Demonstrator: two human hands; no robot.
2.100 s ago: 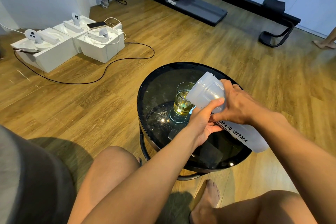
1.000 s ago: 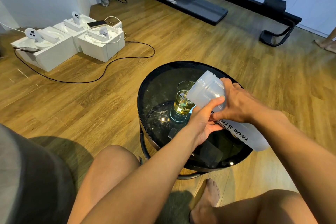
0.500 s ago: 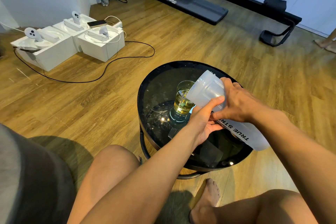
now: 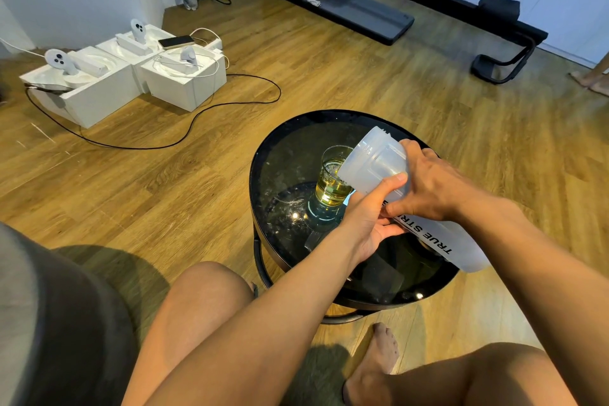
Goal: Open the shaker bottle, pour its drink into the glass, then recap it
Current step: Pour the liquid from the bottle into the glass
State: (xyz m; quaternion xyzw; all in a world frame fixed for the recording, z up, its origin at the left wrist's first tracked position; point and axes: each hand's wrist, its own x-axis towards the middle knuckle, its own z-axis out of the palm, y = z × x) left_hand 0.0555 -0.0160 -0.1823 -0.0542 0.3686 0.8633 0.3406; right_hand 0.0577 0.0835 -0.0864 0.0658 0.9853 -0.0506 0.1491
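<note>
The translucent white shaker bottle (image 4: 375,163), uncapped and with black lettering on its side, is tipped steeply with its open mouth over the rim of the glass (image 4: 331,180). The glass stands on the round black glass table (image 4: 280,155) and holds yellow drink to about half its height. My right hand (image 4: 431,184) grips the bottle's middle from above. My left hand (image 4: 372,211) supports the bottle from below, thumb pressed on its side. The bottle's cap is not visible.
White boxes (image 4: 99,79) with controllers and a phone sit on the wooden floor at the left, with a black cable (image 4: 230,109) trailing toward the table. A treadmill (image 4: 362,10) stands at the back. My bare knees and foot are below the table.
The bottle stays tipped over the glass with both hands in the same grip. Its mouth has shifted very slightly; the drink level looks about the same.
</note>
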